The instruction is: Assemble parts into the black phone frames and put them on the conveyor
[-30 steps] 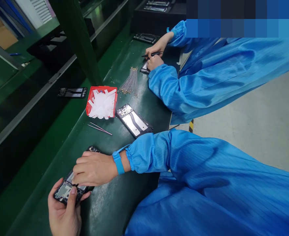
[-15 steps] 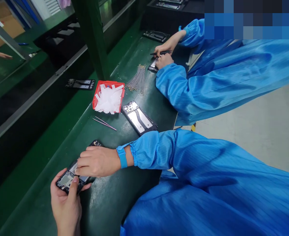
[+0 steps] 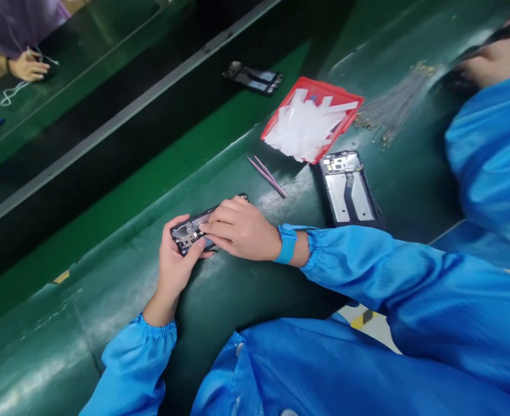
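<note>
An opened phone frame (image 3: pixel 189 231) lies on the green bench top (image 3: pixel 120 300) in front of me. My left hand (image 3: pixel 177 260) grips its near end, thumb across the exposed circuit board. My right hand (image 3: pixel 239 228), with a blue band at the wrist, lies over the rest of the frame, fingertips pressing on its inside. Whether those fingers pinch a small part I cannot tell.
A second opened phone frame (image 3: pixel 349 189) lies to the right, pink tweezers (image 3: pixel 268 177) beside it. Behind stand a red tray (image 3: pixel 350 101) of white strips and a bundle of thin cables (image 3: pixel 395 104). A co-worker's blue sleeve (image 3: pixel 488 150) is far right; another phone frame (image 3: pixel 255 78) rides the belt.
The view has swung left and down, so the bench now runs diagonally. Both hands stay on the same phone frame; my left forearm and sleeve have come into view.
</note>
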The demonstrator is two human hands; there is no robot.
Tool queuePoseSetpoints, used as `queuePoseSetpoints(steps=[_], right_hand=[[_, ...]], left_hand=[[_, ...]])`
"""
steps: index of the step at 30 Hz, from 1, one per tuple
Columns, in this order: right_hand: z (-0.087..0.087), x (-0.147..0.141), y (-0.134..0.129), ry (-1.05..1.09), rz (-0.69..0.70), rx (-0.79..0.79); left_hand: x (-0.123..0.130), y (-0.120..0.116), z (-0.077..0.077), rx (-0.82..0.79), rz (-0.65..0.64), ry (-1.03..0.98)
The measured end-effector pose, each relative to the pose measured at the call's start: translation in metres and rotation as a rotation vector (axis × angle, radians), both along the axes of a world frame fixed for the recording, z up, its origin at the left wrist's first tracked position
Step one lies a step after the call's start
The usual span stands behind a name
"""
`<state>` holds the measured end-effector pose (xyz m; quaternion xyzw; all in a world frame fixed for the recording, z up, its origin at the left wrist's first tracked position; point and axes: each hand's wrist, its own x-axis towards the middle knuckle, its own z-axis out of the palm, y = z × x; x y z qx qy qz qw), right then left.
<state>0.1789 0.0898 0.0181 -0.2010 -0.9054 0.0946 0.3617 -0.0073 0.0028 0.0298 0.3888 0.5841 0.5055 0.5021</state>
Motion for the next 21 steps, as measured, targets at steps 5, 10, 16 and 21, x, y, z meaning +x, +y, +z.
queuePoseSetpoints(steps=[5,10,16,21], right_hand=[[0.0056,0.0013,-0.0041,0.014,0.0,0.053],[0.0088,0.0028,-0.0062,0.004,-0.047,0.084],[0.0097,0.0038,-0.0077,-0.039,-0.064,0.159],[0.0107,0.0033,-0.0082,0.004,-0.055,0.163]], left_hand=[[0.0002,-0.0027,-0.0004,0.017,-0.009,0.003],[0.0033,-0.003,0.0005,0.027,0.009,0.012],[0.0068,-0.0022,0.0035,0.048,0.038,0.034],[0.0061,-0.0029,0.0,0.045,0.074,0.029]])
